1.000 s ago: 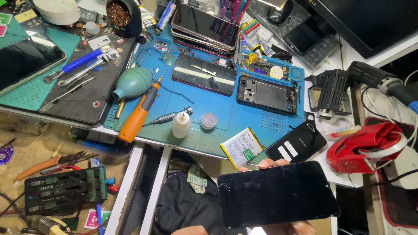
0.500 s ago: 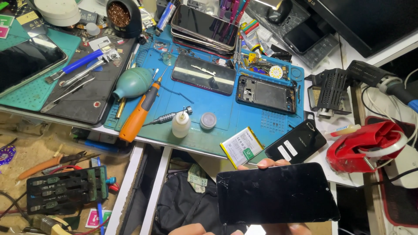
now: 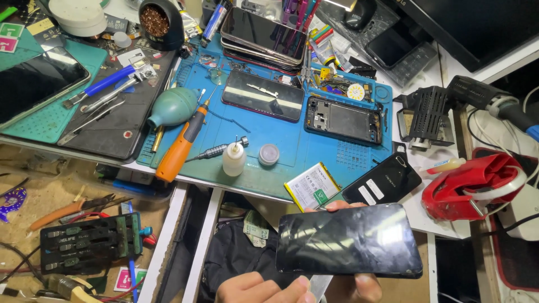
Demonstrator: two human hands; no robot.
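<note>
I hold a black phone screen panel (image 3: 348, 241) flat and level below the bench edge; its glass is smudged. My right hand (image 3: 366, 288) grips it from beneath, with fingertips over its far edge and the thumb at its near edge. My left hand (image 3: 258, 289) is closed at the bottom of the view, just left of the panel's near-left corner. A thin flat metal blade (image 3: 320, 285) sticks out from that hand against the panel's near edge.
On the blue work mat (image 3: 314, 151) lie an orange screwdriver (image 3: 179, 148), a green air blower (image 3: 173, 106), a small white bottle (image 3: 234, 160), an open phone frame (image 3: 343, 120) and a stack of phones (image 3: 264, 36). A battery (image 3: 312, 187) and a black back cover (image 3: 383, 184) sit near the edge.
The panel has shifted slightly left and tilted a little. My left hand has come a bit further up into view.
</note>
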